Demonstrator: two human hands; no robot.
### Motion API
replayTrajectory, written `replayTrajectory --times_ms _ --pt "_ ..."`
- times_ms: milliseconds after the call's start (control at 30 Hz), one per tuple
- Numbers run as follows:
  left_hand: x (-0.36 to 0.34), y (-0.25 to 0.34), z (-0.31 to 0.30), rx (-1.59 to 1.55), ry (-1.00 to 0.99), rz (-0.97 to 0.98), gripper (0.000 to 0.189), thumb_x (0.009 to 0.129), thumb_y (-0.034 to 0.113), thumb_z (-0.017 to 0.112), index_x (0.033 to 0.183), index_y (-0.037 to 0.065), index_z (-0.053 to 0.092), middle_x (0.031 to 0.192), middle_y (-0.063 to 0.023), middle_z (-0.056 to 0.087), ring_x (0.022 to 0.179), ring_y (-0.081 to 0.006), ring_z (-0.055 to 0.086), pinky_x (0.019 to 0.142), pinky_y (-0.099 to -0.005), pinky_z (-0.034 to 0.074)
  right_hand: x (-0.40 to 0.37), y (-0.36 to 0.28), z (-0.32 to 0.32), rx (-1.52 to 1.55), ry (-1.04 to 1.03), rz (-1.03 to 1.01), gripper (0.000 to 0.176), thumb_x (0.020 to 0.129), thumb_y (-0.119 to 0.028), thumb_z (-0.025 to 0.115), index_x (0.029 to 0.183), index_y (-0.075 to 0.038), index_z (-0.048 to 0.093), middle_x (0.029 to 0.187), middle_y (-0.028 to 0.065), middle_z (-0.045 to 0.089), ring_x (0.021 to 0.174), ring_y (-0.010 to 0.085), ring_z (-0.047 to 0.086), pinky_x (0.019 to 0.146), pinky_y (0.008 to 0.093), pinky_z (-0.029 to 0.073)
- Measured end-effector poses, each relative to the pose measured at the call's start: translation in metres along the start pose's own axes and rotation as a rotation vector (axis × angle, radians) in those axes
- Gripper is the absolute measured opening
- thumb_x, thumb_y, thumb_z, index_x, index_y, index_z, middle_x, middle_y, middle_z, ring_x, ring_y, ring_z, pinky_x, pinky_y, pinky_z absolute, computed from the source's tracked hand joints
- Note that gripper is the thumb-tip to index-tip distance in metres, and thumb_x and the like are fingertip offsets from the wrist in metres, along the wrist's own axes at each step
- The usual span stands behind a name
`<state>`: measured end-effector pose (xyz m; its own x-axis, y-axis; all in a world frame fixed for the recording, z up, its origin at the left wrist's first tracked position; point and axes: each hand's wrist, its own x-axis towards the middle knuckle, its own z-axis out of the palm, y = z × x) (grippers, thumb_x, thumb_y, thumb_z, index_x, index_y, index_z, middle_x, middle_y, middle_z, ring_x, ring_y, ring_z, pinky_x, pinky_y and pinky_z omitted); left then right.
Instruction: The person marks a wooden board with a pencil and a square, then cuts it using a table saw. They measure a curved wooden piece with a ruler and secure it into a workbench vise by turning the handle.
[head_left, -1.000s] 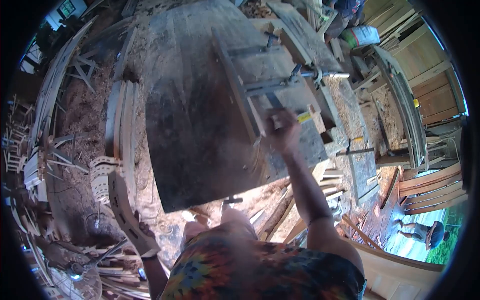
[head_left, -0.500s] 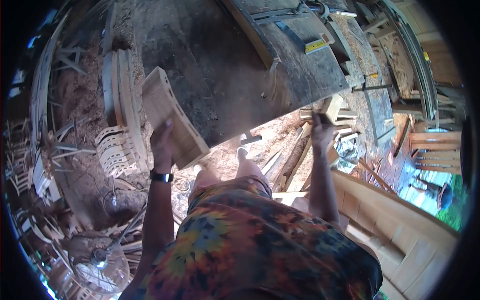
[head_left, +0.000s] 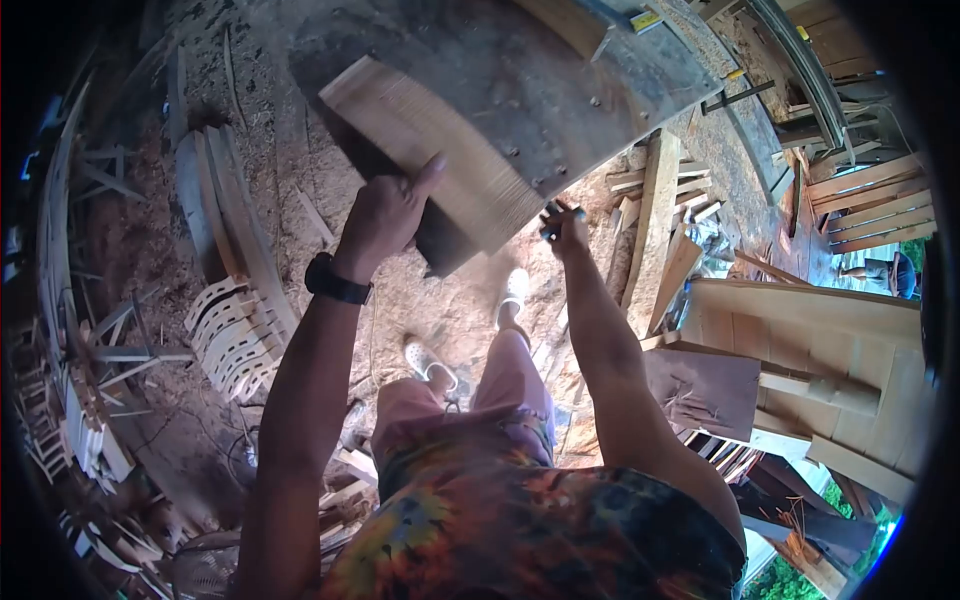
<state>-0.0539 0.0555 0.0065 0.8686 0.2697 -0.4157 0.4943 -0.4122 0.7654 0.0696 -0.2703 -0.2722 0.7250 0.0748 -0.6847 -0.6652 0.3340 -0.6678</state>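
A wide, slightly curved wooden piece (head_left: 435, 145) lies across the near left part of a dark worktable (head_left: 540, 80). My left hand (head_left: 390, 215) grips its left edge, with the thumb stretched over the top face. By the piece's near right end is my right hand (head_left: 565, 228), its fingers apart and dark at the tips; nothing shows in it. Whether those fingertips touch the wood is unclear.
Curved slotted wooden pieces (head_left: 238, 335) are stacked at the left. A long board (head_left: 655, 215) and offcuts lie right of the table corner. Large wooden panels (head_left: 800, 335) stand at the right. A person (head_left: 895, 275) is far right.
The wooden piece has turned flatter and moved up and right with my left hand. My right hand has let go of a wooden block and come left to the piece's near end.
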Motion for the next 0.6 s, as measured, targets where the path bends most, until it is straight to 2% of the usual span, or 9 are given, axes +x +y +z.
replayTrajectory --times_ms 33,67,133,167,333,400,433,500,600 --pt "-0.009 0.001 -0.004 -0.124 -0.026 0.028 0.076 0.092 0.073 0.059 0.056 0.007 0.053 0.053 -0.0061 0.054 0.042 -0.0178 0.054 0.050 -0.0336 0.049 0.006 0.007 -0.002 0.102 -0.017 -0.041 0.064 0.082 0.007 0.054 0.142 -0.014 0.055 0.124 0.0105 0.067 0.102 0.0261 0.066 0.081 0.0464 0.054" --pt "-0.014 -0.005 -0.004 -0.124 -0.030 0.024 0.076 0.092 0.073 0.059 0.056 0.007 0.053 0.053 -0.0061 0.054 0.042 -0.0178 0.054 0.050 -0.0336 0.049 0.010 0.011 -0.008 0.123 -0.040 -0.067 0.066 0.081 0.009 0.053 0.143 -0.014 0.053 0.123 0.0112 0.066 0.101 0.0263 0.065 0.083 0.0467 0.053" --pt "-0.021 -0.015 -0.001 -0.232 0.031 0.135 0.069 0.090 0.069 0.067 0.064 0.006 0.056 0.051 -0.0015 0.050 0.045 -0.0126 0.054 0.046 -0.0299 0.046 0.003 0.014 -0.010 0.202 -0.112 -0.138 0.071 0.076 0.011 0.053 0.145 -0.007 0.048 0.121 0.0151 0.065 0.091 0.0279 0.065 0.073 0.0402 0.054" --pt "-0.021 -0.018 0.003 -0.274 0.051 0.160 0.063 0.088 0.065 0.073 0.072 0.007 0.055 0.054 0.0002 0.050 0.046 -0.0102 0.053 0.044 -0.0272 0.044 0.001 0.013 -0.012 0.213 -0.166 -0.150 0.067 0.074 0.011 0.056 0.138 -0.007 0.050 0.114 0.0136 0.064 0.087 0.0265 0.063 0.076 0.0418 0.053" --pt "-0.019 -0.022 0.020 -0.371 0.278 0.197 0.055 0.091 0.059 0.074 0.079 0.008 0.055 0.061 0.0016 0.051 0.049 -0.0064 0.053 0.043 -0.0228 0.044 0.012 0.021 -0.026 0.218 -0.294 -0.249 0.052 0.070 0.010 0.063 0.118 -0.009 0.056 0.106 0.0112 0.065 0.085 0.0244 0.065 0.076 0.0418 0.054" --pt "-0.014 -0.029 0.021 -0.413 0.429 0.361 0.045 0.097 0.052 0.070 0.083 0.010 0.059 0.063 0.0040 0.051 0.049 -0.0055 0.056 0.042 -0.0200 0.042 0.018 0.021 -0.026 0.345 -0.476 -0.264 0.047 0.069 0.014 0.064 0.107 -0.013 0.062 0.108 0.0083 0.068 0.085 0.0230 0.066 0.077 0.0433 0.054" --pt "-0.015 -0.032 0.026 -0.498 0.532 0.391 0.038 0.101 0.044 0.066 0.082 0.012 0.058 0.062 0.0047 0.048 0.047 -0.0058 0.053 0.041 -0.0206 0.040 0.017 0.024 -0.024 0.341 -0.462 -0.312 0.043 0.069 0.013 0.064 0.103 -0.013 0.062 0.110 0.0074 0.067 0.082 0.0229 0.067 0.074 0.0421 0.054" --pt "-0.003 -0.070 0.035 -0.744 0.735 0.459 0.035 0.105 0.038 0.062 0.080 0.014 0.055 0.061 0.0050 0.046 0.047 -0.0055 0.047 0.040 -0.0223 0.037 0.015 0.030 -0.022 0.382 -0.512 -0.360 0.041 0.072 0.011 0.065 0.104 -0.013 0.062 0.112 0.0073 0.066 0.080 0.0226 0.067 0.072 0.0403 0.056" --pt "0.036 -0.193 0.077 -0.849 0.729 0.401 0.034 0.107 0.031 0.057 0.078 0.014 0.051 0.065 0.0043 0.047 0.051 -0.0047 0.047 0.045 -0.0242 0.038 0.029 0.036 -0.023 0.433 -0.586 -0.454 0.031 0.083 0.004 0.068 0.108 -0.013 0.061 0.116 0.0068 0.065 0.077 0.0207 0.069 0.068 0.0342 0.062"
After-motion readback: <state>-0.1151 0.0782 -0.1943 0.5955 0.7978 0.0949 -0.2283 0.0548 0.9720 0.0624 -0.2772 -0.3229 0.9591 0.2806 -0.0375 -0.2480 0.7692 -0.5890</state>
